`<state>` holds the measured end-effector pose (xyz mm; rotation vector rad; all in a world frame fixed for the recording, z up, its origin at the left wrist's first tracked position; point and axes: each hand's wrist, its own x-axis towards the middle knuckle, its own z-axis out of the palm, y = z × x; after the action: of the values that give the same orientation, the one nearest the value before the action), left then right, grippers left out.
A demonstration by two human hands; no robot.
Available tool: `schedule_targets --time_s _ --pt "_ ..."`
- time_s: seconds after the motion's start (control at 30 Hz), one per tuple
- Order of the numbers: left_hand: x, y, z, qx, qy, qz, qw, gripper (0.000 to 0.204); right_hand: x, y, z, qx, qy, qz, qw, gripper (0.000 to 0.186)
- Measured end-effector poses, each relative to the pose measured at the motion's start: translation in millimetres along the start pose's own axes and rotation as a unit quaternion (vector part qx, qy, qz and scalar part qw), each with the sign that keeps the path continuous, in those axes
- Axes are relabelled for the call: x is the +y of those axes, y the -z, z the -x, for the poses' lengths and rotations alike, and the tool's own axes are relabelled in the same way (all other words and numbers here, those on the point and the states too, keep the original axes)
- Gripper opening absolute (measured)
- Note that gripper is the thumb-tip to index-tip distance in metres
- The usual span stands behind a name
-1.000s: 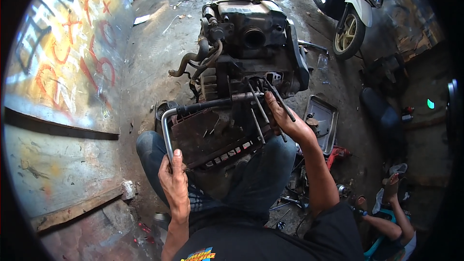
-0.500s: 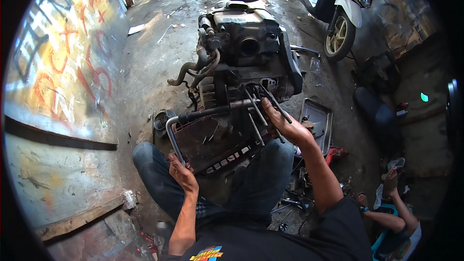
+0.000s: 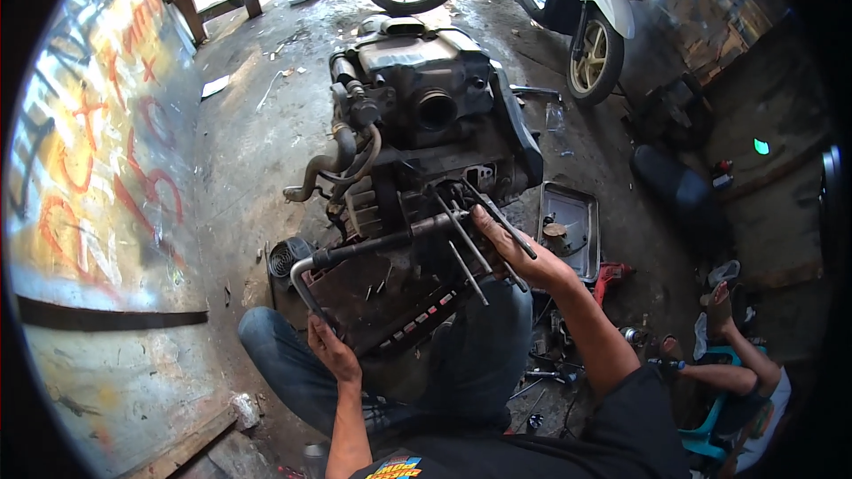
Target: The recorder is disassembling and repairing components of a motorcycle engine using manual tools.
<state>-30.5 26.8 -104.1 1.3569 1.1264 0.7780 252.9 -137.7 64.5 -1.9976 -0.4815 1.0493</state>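
My left hand is closed round the lower end of a bent metal L-shaped wrench, just above my left knee. The bar rises from that hand, bends, then runs right toward the engine. My right hand wraps about the wrench's far end among several long metal studs, its thumb on top and its other fingers mostly hidden. The studs stick out toward me from the lower front of a dirty scooter engine, which rests on the floor with hoses at its left.
A metal tray and a red power tool lie right of my leg. Loose tools are scattered behind them. A white scooter stands at the far right. Another person's legs reach in at lower right. A painted wall runs along the left.
The view has shifted, so the engine and surroundings sit further left. The wrench's bent end and my left hand are a little lower against my knee. Both hands keep their hold.
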Motion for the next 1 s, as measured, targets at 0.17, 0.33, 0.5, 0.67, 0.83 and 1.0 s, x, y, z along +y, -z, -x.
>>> schedule_targets --time_s 0.17,0.33,0.5,0.67,0.83,1.0 --pt "43 -14 1 0.015 -0.064 0.023 0.998 0.047 23 -1 -5 0.023 0.071 -0.016 0.997 0.053" --pt "44 -4 9 0.026 0.062 0.038 0.997 0.048 57 -9 -21 0.126 0.267 0.051 0.954 0.043" --pt "91 -8 26 0.024 0.221 0.126 0.967 0.048 64 -21 -27 0.166 0.298 0.016 0.940 0.032" --pt "102 -6 25 -0.055 0.197 0.130 0.970 0.047 77 -39 -32 0.293 0.453 0.150 0.829 0.033" --pt "104 0 28 -0.083 0.161 0.141 0.973 0.047 65 -55 -16 0.288 0.315 0.131 0.895 0.036" --pt "112 -4 31 -0.092 0.150 0.160 0.971 0.046 70 -61 -22 0.330 0.349 0.143 0.865 0.024"
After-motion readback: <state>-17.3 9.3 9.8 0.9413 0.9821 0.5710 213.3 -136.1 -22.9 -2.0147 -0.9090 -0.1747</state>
